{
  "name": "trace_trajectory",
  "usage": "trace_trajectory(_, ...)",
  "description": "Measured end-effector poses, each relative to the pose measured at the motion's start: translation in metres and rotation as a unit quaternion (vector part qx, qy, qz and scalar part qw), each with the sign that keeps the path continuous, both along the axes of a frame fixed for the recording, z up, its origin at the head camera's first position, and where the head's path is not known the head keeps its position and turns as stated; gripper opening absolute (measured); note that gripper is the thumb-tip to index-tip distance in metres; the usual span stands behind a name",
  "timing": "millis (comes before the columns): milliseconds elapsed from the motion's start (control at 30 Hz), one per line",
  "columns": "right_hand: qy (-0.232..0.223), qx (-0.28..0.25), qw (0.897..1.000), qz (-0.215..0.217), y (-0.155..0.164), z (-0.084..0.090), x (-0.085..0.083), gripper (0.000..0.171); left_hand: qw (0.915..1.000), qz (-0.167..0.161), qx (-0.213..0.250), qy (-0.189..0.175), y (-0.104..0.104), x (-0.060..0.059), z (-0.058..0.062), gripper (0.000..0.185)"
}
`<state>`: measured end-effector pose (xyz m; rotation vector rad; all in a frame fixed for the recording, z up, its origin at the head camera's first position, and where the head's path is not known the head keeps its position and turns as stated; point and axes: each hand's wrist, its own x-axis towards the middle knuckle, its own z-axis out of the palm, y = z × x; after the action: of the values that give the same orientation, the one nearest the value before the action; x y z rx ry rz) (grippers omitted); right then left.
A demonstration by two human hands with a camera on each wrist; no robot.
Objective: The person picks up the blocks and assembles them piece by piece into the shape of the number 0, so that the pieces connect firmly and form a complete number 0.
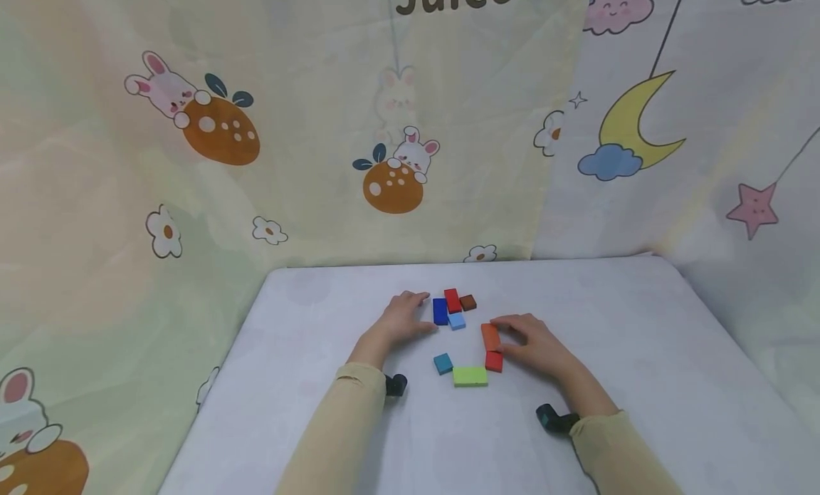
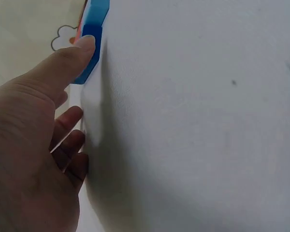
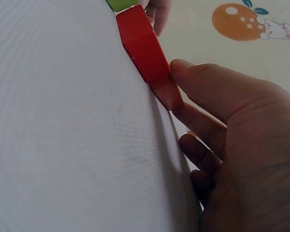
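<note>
White counter point(image 1: 640, 324): right hand point(image 1: 538, 345) fingers pinch the orange block point(image 1: 490, 336), long axis pointing away; left hand point(image 1: 400, 317) fingers, relaxed, touch the blue block point(image 1: 439, 311).

We counted eight flat blocks on the white table point(image 1: 640, 352). In the far cluster there were four: one dark blue block point(image 1: 439, 311), one red block point(image 1: 452, 300), one brown block point(image 1: 468, 303) and one light blue block point(image 1: 457, 321). In the near group there were four more: one orange block point(image 1: 490, 336), one small red block point(image 1: 494, 361), one green block point(image 1: 470, 376) and one teal block point(image 1: 443, 363). We counted two hands, one left hand point(image 1: 400, 318) and one right hand point(image 1: 537, 343), and two wrist cameras.
</note>
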<state>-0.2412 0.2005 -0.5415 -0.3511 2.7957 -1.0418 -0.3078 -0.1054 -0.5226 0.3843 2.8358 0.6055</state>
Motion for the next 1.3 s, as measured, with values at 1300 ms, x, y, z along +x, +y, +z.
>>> trace_trajectory(1300,0.007,0.000,1.000,0.008,-0.001,0.005,0.002,0.055,0.9968,-0.027,0.066,0.037,-0.013,0.044,-0.009,0.066)
